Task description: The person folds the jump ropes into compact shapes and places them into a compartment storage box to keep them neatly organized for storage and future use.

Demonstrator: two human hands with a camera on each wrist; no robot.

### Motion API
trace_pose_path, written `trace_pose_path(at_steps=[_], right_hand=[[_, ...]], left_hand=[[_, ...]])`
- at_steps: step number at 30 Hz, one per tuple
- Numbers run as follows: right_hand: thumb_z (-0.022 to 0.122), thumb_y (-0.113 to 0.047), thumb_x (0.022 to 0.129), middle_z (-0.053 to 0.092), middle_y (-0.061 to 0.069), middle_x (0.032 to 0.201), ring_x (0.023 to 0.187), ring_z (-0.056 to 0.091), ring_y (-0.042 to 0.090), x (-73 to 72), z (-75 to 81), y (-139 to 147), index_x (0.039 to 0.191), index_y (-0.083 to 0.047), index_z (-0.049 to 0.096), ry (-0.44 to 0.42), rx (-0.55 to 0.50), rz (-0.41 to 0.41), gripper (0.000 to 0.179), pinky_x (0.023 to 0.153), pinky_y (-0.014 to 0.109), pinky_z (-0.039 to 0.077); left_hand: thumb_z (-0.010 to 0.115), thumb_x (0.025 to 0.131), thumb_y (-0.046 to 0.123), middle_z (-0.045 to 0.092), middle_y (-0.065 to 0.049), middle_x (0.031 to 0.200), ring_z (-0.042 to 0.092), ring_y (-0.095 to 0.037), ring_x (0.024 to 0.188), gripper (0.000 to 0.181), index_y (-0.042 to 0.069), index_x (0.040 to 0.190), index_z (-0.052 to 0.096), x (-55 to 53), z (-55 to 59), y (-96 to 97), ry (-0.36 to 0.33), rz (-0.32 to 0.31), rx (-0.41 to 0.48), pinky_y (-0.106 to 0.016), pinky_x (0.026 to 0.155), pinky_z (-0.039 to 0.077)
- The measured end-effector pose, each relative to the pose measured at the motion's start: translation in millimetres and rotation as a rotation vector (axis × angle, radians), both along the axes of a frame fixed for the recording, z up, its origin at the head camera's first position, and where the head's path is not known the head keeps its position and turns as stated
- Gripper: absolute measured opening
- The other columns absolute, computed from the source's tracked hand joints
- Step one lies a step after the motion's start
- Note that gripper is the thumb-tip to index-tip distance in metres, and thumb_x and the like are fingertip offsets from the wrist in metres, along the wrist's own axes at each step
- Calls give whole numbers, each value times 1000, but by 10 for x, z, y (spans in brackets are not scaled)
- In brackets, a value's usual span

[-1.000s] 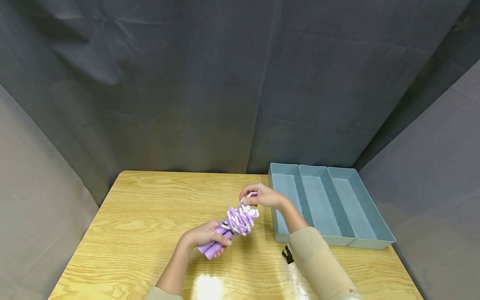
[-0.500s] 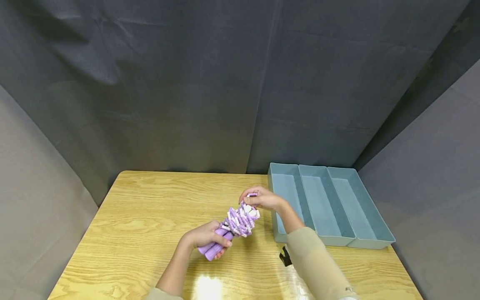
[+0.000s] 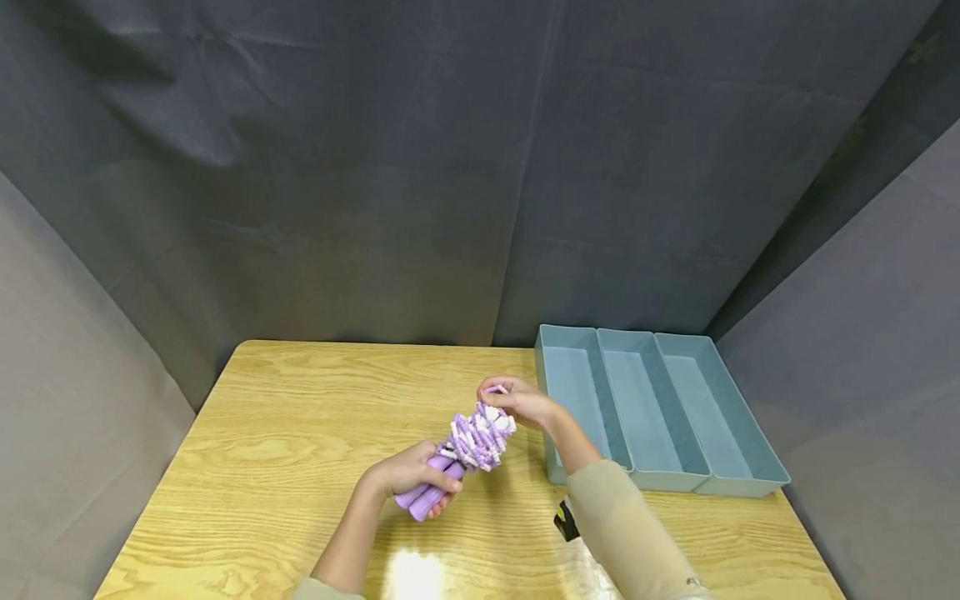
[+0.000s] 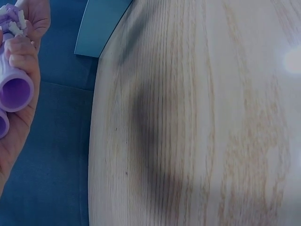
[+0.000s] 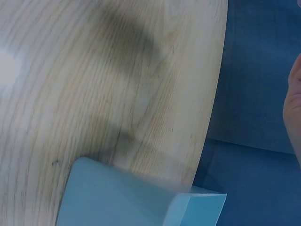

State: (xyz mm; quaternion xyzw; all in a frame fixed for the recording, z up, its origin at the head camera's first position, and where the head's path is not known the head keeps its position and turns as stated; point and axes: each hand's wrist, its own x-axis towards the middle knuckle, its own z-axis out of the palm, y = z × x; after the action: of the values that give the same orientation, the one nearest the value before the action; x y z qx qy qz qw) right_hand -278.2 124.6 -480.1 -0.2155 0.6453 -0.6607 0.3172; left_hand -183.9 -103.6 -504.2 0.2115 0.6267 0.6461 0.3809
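A jump rope [image 3: 480, 440] with purple and white beads is bundled tightly above its two purple handles [image 3: 429, 492]. My left hand [image 3: 411, 472] grips both handles side by side, thumb across them. In the left wrist view, the hollow end of one handle [image 4: 17, 93] faces the camera. My right hand [image 3: 519, 400] is at the top of the bundle, where its thumb and fingers pinch a short purple end of the beaded rope. The bundle is held tilted above the table. Only the edge of my right hand [image 5: 294, 108] shows in the right wrist view.
A blue-grey tray [image 3: 671, 481] with three long compartments stands at the table's right side, close to my right forearm. The wooden table [image 3: 300, 417] backs onto a dark curtain [image 3: 375, 208]. A small black item [image 3: 566, 522] shows beside the right sleeve.
My right hand shifts slightly down and left with the rope end, which curves closer over the bundle. The left hand keeps its grip on the handles, almost still.
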Motion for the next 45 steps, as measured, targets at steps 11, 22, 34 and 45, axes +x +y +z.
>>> trace_pose_path(at_steps=[11, 22, 34, 45], right_hand=[[54, -16, 92, 55, 1, 93, 78, 55, 8, 121, -77, -107, 99, -2, 57, 60, -60, -122, 16, 63, 18, 49], [53, 4, 86, 63, 18, 108, 82, 59, 7, 244, -192, -105, 116, 12, 54, 211, 35, -261, 31, 68, 21, 51], [43, 2, 91, 56, -2, 70, 65, 51, 8, 368, -121, -50, 89, 12, 56, 256, 68, -111, 16, 62, 22, 47], [46, 8, 90, 61, 19, 90, 79, 58, 16, 604, 324, -80, 105, 12, 57, 505, 181, -59, 19, 71, 26, 53]], left_hand=[[64, 80, 10, 57, -6, 61, 55, -14, 49, 13, 2, 81, 53, 11, -19, -22, -30, 32, 50, -26, 48, 51], [61, 83, 10, 58, -7, 64, 57, -15, 52, 13, -1, 84, 54, -6, -1, -62, 30, 66, 69, -26, 50, 52], [58, 85, 8, 59, -8, 64, 58, -15, 53, 11, -3, 82, 54, 10, -44, -87, 61, 104, 129, -26, 51, 52], [51, 88, 3, 58, -7, 64, 57, -14, 53, 8, 1, 80, 53, 15, -86, -88, 30, 97, 211, -25, 50, 52]])
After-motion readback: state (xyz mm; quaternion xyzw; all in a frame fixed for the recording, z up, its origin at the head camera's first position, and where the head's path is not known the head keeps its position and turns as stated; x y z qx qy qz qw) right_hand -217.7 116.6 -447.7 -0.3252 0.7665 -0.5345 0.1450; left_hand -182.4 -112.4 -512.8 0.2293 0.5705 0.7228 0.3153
